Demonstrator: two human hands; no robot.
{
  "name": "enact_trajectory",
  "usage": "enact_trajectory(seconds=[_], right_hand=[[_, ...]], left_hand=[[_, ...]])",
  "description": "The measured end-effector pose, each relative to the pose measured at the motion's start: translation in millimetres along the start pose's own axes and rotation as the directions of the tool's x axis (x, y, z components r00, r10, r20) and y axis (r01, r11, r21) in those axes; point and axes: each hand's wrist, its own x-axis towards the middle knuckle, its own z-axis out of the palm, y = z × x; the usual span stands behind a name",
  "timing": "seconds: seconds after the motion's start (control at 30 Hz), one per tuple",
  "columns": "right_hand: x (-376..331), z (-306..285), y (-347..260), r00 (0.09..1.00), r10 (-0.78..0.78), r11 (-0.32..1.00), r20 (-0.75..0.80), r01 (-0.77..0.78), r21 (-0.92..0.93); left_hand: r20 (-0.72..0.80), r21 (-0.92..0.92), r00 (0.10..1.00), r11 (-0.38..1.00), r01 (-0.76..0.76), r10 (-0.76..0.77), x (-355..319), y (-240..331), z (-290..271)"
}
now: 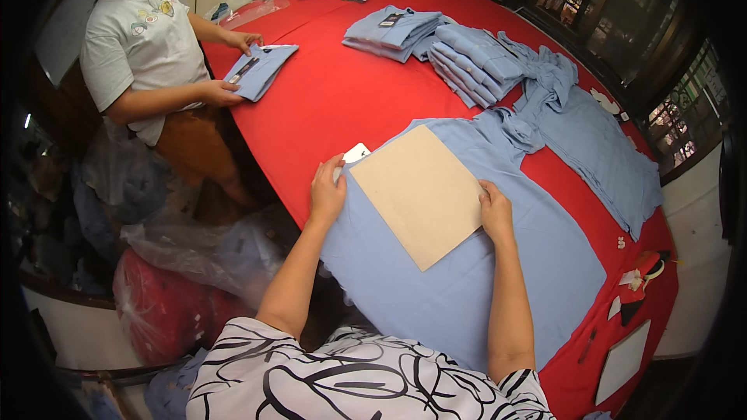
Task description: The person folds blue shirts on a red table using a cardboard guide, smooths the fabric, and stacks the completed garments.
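A light blue shirt (pixel 467 280) lies spread flat, back up, on the red table cover (pixel 334 93) in front of me. A tan cardboard sheet (pixel 420 190) rests on the shirt. My left hand (pixel 327 190) presses on the shirt at the cardboard's left corner, beside a small white card (pixel 357 152). My right hand (pixel 496 211) rests with its fingers on the cardboard's right edge. Neither hand grips anything.
Stacks of folded blue shirts (pixel 475 62) and a heap of unfolded ones (pixel 599 140) lie at the far right. Another person (pixel 148 54) at the left handles a folded shirt (pixel 259 70). Plastic bags (pixel 171 295) sit on the floor at left. A white board (pixel 622 362) lies near right.
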Motion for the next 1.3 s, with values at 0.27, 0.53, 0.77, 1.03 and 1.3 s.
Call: enact_trajectory(seconds=[0.27, 0.53, 0.77, 1.03, 1.3], right_hand=[[4.2, 10.7, -7.3, 1.000, 0.020, 0.994, -0.012, -0.021, -0.107], [10.2, 11.5, -14.1, 0.998, 0.063, 0.990, 0.007, -0.062, -0.124], [10.7, 13.4, -7.6, 0.999, 0.042, 0.992, -0.002, -0.042, -0.120], [28.1, 2.0, -9.9, 0.996, 0.070, 0.915, -0.047, -0.083, -0.394], [104.2, -12.5, 48.1, 0.932, -0.053, 0.768, -0.358, -0.192, -0.612]], left_hand=[[-0.007, 0.005, 1.000, 1.000, -0.026, 0.026, 0.5, -0.8, -1.2], [0.075, 0.151, 0.989, 0.979, -0.138, 0.128, 6.0, 15.6, -5.5], [0.409, 0.189, 0.846, 0.876, -0.445, 0.341, -5.9, 89.5, 48.3], [0.477, 0.279, 0.861, 0.899, -0.336, 0.174, -8.4, 79.2, 65.0], [0.495, 0.268, 0.857, 0.912, -0.310, 0.145, -1.2, 89.2, 67.2]])
